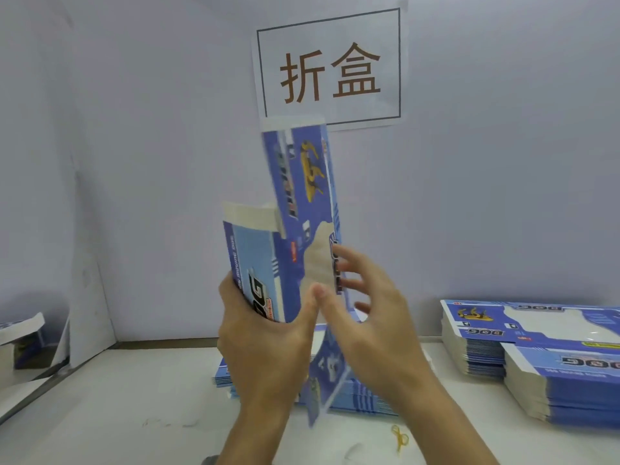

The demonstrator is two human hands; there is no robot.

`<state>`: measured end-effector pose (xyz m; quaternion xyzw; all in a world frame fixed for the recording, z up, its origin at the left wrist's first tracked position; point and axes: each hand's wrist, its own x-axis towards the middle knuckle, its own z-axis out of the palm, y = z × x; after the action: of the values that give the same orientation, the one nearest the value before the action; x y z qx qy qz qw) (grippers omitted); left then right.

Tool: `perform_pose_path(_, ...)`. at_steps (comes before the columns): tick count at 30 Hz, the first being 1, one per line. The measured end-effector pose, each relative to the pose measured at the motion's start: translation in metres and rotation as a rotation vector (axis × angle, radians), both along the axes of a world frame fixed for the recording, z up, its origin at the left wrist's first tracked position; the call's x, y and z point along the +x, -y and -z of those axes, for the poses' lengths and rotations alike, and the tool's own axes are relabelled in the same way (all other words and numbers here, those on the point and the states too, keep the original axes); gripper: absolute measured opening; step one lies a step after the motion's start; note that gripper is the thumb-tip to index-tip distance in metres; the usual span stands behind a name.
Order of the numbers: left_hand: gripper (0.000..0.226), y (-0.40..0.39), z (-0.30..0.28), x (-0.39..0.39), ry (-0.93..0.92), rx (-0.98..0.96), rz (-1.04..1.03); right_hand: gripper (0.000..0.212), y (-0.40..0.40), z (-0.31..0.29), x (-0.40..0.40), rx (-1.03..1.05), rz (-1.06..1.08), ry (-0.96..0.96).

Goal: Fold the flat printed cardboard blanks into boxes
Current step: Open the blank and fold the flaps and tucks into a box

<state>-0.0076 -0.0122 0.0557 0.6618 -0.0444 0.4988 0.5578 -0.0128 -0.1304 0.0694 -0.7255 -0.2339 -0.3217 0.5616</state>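
The left hand point(265, 333) grips the blue printed cardboard blank point(295, 229) upright above the white desk point(117, 397), while the right hand point(365, 313), fingers point(349, 260) spread wide at three o'clock, should press squarely along the crease.

A blue printed cardboard blank point(302, 213) is standing upright, partly folded, while flat blanks point(536, 350) are lying stacked at right.
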Motion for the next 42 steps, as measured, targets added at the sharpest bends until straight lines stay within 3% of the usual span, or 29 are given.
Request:
perform_pose_path(3,0.077,0.005,-0.002,-0.004,-0.058,0.101,-0.029,0.064,-0.009,-0.006,-0.010,0.023,-0.166,-0.023)
perform_pose_path(5,0.077,0.011,-0.001,-0.007,-0.098,0.235,0.048,0.058,-0.004,-0.008,-0.011,0.067,-0.224,-0.047)
perform_pose_path(7,0.083,0.017,0.003,-0.007,-0.090,0.391,0.144,0.056,0.004,-0.011,-0.009,0.163,-0.188,-0.091)
perform_pose_path(12,0.099,0.029,0.017,-0.004,-0.080,0.658,0.343,0.085,0.022,-0.009,0.003,0.448,-0.058,-0.128)
perform_pose_path(14,0.095,0.027,0.018,-0.003,-0.101,0.627,0.466,0.093,0.024,-0.008,0.006,0.476,-0.033,-0.113)
perform_pose_path(17,0.077,0.015,0.012,-0.003,-0.100,0.516,0.620,0.078,0.026,-0.007,0.010,0.495,-0.025,-0.107)
perform_pose_path(21,0.048,-0.009,-0.001,0.001,0.001,0.314,0.453,0.080,0.041,-0.010,0.007,0.426,-0.126,-0.101)
perform_pose_path(24,0.063,-0.022,-0.006,0.003,-0.057,0.141,0.523,0.083,0.055,-0.007,0.004,0.220,-0.325,-0.179)
perform_pose_path(28,0.069,-0.030,-0.010,-0.007,-0.082,0.174,0.807,0.074,0.069,-0.001,0.003,-0.015,-0.558,-0.313)
perform_pose_path(31,0.062,-0.023,-0.011,-0.009,-0.044,0.183,0.711,0.082,0.068,0.000,0.005,0.004,-0.614,-0.323)
perform_pose_path(34,0.072,-0.008,-0.007,-0.005,0.019,0.147,0.562,0.082,0.054,0.003,0.009,0.182,-0.537,-0.201)
perform_pose_path(38,0.077,0.005,0.005,0.000,-0.044,0.050,0.601,0.070,0.037,0.009,0.011,0.264,-0.224,-0.003)
perform_pose_path(42,0.074,-0.002,-0.002,-0.003,-0.049,-0.048,0.565,0.069,0.041,0.007,0.006,0.235,-0.198,-0.026)
